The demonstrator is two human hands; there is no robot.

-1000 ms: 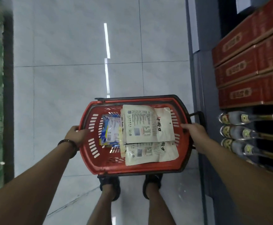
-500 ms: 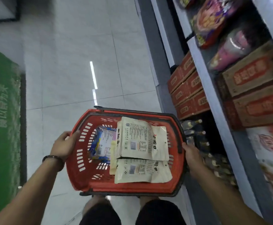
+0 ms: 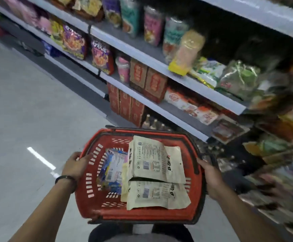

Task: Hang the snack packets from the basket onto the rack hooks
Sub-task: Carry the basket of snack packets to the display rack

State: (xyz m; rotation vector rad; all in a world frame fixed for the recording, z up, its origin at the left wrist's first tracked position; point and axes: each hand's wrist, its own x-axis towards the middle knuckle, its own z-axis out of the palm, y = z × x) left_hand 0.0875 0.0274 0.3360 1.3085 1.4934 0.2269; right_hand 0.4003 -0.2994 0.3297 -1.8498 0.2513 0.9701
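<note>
— Where is the basket sitting?
— The red basket [image 3: 138, 209] is filling the lower centre of the frame, with the left hand [image 3: 76, 165] clamping its left rim and the right hand [image 3: 210, 177] gripping its right rim.
— And the packets?
— Two cream snack packets [image 3: 157, 165] are lying inside, overlapping beside a blue packet [image 3: 111, 169]. Stocked shelves [image 3: 186, 79] are crossing the upper right.
</note>
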